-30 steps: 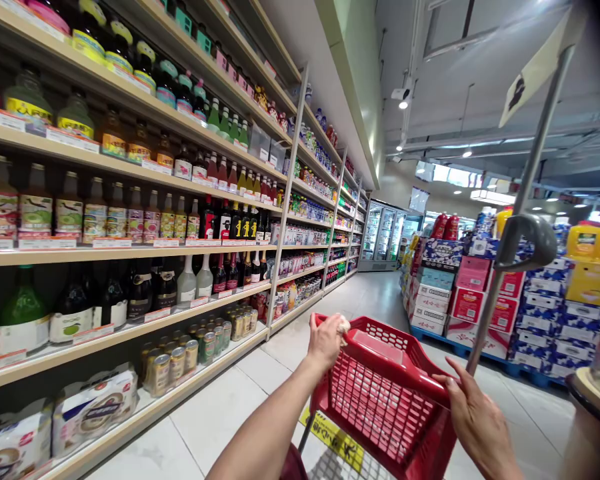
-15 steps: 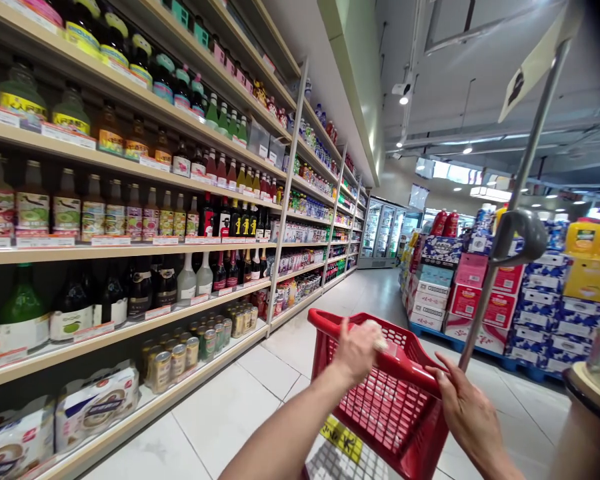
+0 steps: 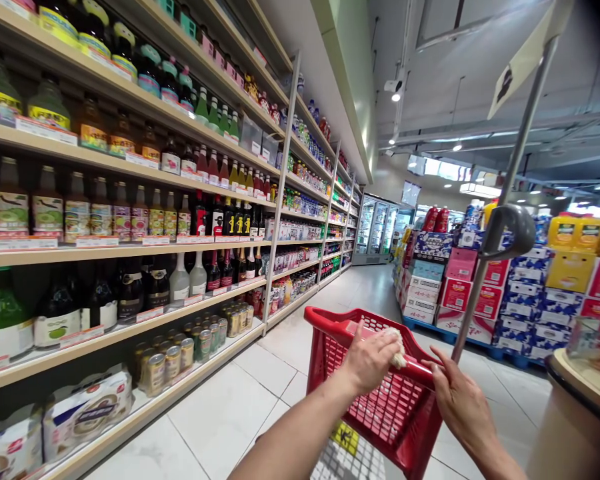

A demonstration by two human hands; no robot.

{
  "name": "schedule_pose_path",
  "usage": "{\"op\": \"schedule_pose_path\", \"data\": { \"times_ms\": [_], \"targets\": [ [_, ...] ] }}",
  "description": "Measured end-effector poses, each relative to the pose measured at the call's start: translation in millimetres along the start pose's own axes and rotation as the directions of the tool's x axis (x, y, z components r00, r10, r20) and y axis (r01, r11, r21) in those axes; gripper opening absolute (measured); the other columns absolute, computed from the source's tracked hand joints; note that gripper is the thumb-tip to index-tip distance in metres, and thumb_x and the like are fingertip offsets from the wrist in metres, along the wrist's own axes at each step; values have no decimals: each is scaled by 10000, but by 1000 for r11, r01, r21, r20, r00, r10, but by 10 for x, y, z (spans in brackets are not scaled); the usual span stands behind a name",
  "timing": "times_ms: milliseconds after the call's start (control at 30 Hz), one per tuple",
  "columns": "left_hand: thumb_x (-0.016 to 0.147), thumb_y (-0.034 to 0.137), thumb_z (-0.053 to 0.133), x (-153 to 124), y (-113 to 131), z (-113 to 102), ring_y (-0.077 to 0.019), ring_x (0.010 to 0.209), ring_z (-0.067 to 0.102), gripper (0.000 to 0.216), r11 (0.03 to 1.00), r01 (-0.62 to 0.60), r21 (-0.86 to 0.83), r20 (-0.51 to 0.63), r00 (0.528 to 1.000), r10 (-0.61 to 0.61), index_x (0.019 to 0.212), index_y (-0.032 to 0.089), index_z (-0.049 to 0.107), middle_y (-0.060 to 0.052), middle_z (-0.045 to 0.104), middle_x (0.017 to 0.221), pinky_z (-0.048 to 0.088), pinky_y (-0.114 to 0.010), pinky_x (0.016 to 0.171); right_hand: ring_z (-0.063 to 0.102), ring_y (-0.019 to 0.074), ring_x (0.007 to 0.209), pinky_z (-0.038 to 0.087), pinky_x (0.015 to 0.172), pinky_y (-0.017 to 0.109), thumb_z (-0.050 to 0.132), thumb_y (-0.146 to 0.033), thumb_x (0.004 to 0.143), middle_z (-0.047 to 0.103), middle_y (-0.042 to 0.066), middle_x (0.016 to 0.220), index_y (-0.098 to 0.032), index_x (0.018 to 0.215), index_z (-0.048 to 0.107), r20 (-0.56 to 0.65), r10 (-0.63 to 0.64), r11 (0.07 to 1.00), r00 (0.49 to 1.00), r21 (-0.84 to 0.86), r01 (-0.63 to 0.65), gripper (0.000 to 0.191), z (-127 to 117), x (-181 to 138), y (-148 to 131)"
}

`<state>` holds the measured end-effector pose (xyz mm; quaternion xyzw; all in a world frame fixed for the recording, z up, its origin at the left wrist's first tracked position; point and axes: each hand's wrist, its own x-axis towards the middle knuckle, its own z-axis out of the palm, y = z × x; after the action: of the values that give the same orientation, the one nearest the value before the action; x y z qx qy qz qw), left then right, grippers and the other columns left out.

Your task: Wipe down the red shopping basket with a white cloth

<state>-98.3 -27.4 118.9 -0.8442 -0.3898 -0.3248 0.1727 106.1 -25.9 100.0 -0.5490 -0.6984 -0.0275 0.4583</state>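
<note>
A red plastic shopping basket [image 3: 380, 413] on a trolley stands tilted in front of me in a shop aisle. My left hand [image 3: 369, 360] is closed on a small white cloth or tissue [image 3: 397, 347] and presses it on the basket's near rim. My right hand [image 3: 455, 400] rests on the same rim at its right corner, fingers curled over the edge. A grey metal pole with a curved handle [image 3: 510, 233] rises from the basket's right side and carries a white flag [image 3: 523, 60].
Long shelves [image 3: 130, 253] of bottles and cans run along the left. Stacked red and blue cartons [image 3: 480, 293] stand on pallets at the right. A round counter edge [image 3: 575, 393] is at the lower right. The white tiled floor [image 3: 275, 387] leads to fridges [image 3: 375, 230] at the far end.
My left hand slid with the white cloth along the basket rim from the far left corner toward the right, ending close to my right hand. The view shifted slightly right.
</note>
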Motion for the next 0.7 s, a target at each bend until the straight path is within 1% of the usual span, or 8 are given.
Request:
{"op": "schedule_pose_path", "data": {
  "times_ms": [100, 200, 267, 333, 400, 467, 600, 700],
  "targets": [
    [825, 156, 396, -138, -303, -169, -163, 1186, 420, 377, 962, 266, 58, -59, 963, -263, 1175, 273, 474, -31, 508, 1258, 58, -536, 1043, 585, 241, 869, 449, 764, 402, 266, -441, 797, 660, 50, 944, -229, 1158, 499, -18, -5, 1000, 1000, 22, 5, 479, 1, -2, 34],
    [800, 83, 378, -271, -534, -302, -162, 1146, 464, 414, 839, 539, 75, -186, 834, -520, 1158, 259, 486, -40, 504, 1261, 70, -555, 1038, 582, 245, 868, 442, 780, 421, 270, -443, 794, 659, 44, 952, -232, 1136, 514, -48, 0, 1000, 999, 29, 1, 470, 39, -15, 60],
    [808, 101, 377, -263, -456, -248, -156, 1158, 451, 411, 878, 474, 66, -178, 871, -457, 1176, 255, 476, -35, 505, 1260, 66, -531, 1051, 582, 248, 882, 432, 803, 437, 273, -441, 795, 662, 43, 954, -228, 1123, 516, -47, 3, 999, 999, 40, -2, 460, 66, -23, 78],
    [825, 153, 388, -190, -268, -141, -151, 1182, 423, 398, 962, 269, 53, -114, 958, -262, 1203, 258, 455, -28, 507, 1259, 56, -503, 1062, 584, 244, 898, 421, 829, 445, 278, -434, 798, 665, 41, 951, -228, 1115, 511, -38, -11, 999, 999, 51, 13, 444, 79, -26, 100],
    [815, 188, 428, -112, -129, -95, -155, 1175, 431, 397, 993, 114, 38, -50, 992, -112, 1201, 273, 458, -19, 514, 1252, 47, -489, 1066, 587, 234, 910, 416, 848, 442, 286, -421, 799, 665, 36, 953, -233, 1117, 500, -34, -46, 997, 998, 59, 48, 427, 77, -27, 120],
    [809, 169, 432, -76, -131, -159, -165, 1138, 471, 373, 984, 176, 37, -57, 983, -174, 1158, 284, 494, -7, 550, 1213, 70, -490, 1065, 585, 226, 928, 412, 864, 436, 290, -409, 801, 664, 34, 957, -235, 1129, 488, -38, -84, 994, 996, 67, 87, 421, 69, -32, 121],
    [838, 93, 300, -35, -255, -313, -214, 1076, 522, 360, 895, 444, 49, -157, 888, -432, 1093, 202, 531, -81, 581, 1161, 123, -557, 1033, 575, 227, 955, 395, 883, 444, 264, -404, 817, 662, 42, 967, -225, 1187, 445, -57, -80, 994, 995, 73, 84, 448, 56, -48, 43],
    [846, 151, 359, 92, -46, -174, -180, 1088, 512, 295, 944, 329, 26, -89, 941, -326, 1068, 236, 534, -34, 576, 1174, 139, -515, 1050, 570, 231, 969, 418, 844, 435, 257, -417, 822, 649, 41, 1008, -232, 1248, 385, -47, -73, 993, 996, 88, 77, 482, 25, -49, -19]
  ]
}}
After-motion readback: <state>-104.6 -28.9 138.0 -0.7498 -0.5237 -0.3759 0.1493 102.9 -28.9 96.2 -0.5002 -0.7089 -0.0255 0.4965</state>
